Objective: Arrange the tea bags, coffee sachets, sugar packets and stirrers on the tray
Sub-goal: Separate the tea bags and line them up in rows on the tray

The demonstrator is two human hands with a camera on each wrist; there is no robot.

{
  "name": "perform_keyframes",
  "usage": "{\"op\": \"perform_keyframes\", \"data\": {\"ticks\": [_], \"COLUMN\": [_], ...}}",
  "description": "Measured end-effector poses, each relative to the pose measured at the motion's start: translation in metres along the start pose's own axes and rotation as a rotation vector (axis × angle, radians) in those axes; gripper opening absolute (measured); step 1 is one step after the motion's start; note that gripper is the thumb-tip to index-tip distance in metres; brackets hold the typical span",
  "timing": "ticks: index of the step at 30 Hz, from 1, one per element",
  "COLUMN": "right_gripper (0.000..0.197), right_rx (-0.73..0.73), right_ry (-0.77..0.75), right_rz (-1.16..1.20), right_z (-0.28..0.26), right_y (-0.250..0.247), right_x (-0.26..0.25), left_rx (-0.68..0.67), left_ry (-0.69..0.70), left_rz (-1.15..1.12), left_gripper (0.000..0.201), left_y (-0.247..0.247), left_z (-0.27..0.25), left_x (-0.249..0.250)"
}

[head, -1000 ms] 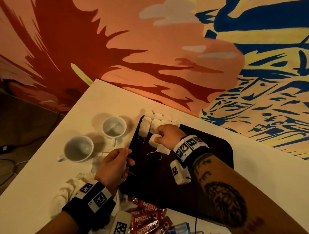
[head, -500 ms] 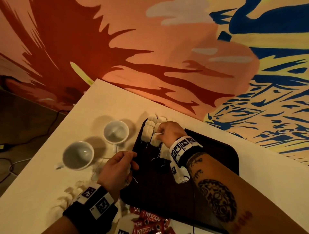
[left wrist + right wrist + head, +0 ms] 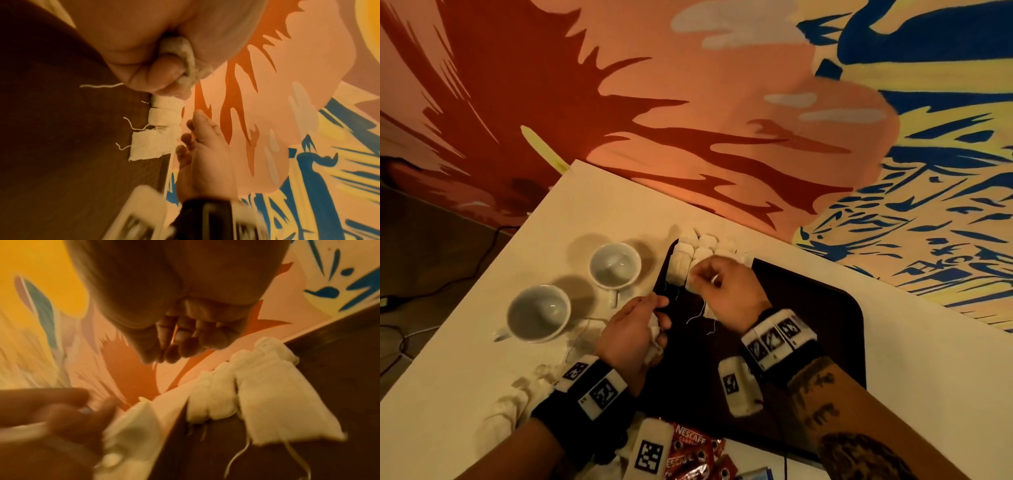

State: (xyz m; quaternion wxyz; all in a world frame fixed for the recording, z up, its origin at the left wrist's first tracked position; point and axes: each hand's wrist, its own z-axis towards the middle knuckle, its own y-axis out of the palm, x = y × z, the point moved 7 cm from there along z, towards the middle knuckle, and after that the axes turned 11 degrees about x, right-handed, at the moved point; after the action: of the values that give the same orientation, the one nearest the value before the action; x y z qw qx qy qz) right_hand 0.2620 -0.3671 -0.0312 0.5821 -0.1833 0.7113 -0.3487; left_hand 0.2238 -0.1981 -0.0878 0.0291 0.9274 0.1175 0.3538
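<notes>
A dark tray [image 3: 808, 342] lies on a pale desk [image 3: 465, 394], its far corner close to a painted wall [image 3: 688, 102]; a row of white tea bags [image 3: 681, 263] is laid side by side along that far corner, their strings trailing onto the tray's dark surface. The right hand [image 3: 726, 291] is over the tray just beside the row, its fingers bent downward; the right wrist view shows its grip loosely drawn together above the bags with nothing between the fingertips, though the blur leaves it uncertain whether they touch a bag. The left hand [image 3: 633, 335] is at the tray's left edge, its grip curled round a crumpled bunch of tea bags [image 3: 185, 55] pressed into the palm. Two white cups [image 3: 616, 267] stand on the desk left of the tray, well apart from the bags; more loose tea bags [image 3: 517, 404] lie on the desk beside the left wrist; red coffee sachets [image 3: 688, 452] lie in a heap on the desk at the tray's near edge, beside the left forearm; both wrists wear black bands with printed markers.
</notes>
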Motion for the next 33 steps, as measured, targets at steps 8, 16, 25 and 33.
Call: {"op": "perform_keyframes", "data": {"ticks": [8, 16, 25, 33], "right_gripper": [0.032, 0.006, 0.007, 0.006], "right_rx": [-0.145, 0.059, 0.176, 0.189], "right_ry": [0.023, 0.183, 0.334, 0.225], "right_rz": [0.198, 0.475, 0.784, 0.724], "right_z": [-0.099, -0.125, -0.134, -0.14], "right_y": [0.015, -0.02, -0.038, -0.039], "right_x": [-0.002, 0.022, 0.036, 0.035], "left_rx": [0.002, -0.134, -0.407, -0.235], "left_ry": [-0.064, -0.102, -0.02, 0.189], "left_rz": [-0.02, -0.134, -0.065, 0.093], "left_gripper": [0.027, 0.025, 0.039, 0.008], "left_y": [0.026, 0.044, 0.059, 0.048], "left_z": [-0.015, -0.044, -0.077, -0.077], "left_x": [-0.013, -0.03, -0.031, -0.029]}}
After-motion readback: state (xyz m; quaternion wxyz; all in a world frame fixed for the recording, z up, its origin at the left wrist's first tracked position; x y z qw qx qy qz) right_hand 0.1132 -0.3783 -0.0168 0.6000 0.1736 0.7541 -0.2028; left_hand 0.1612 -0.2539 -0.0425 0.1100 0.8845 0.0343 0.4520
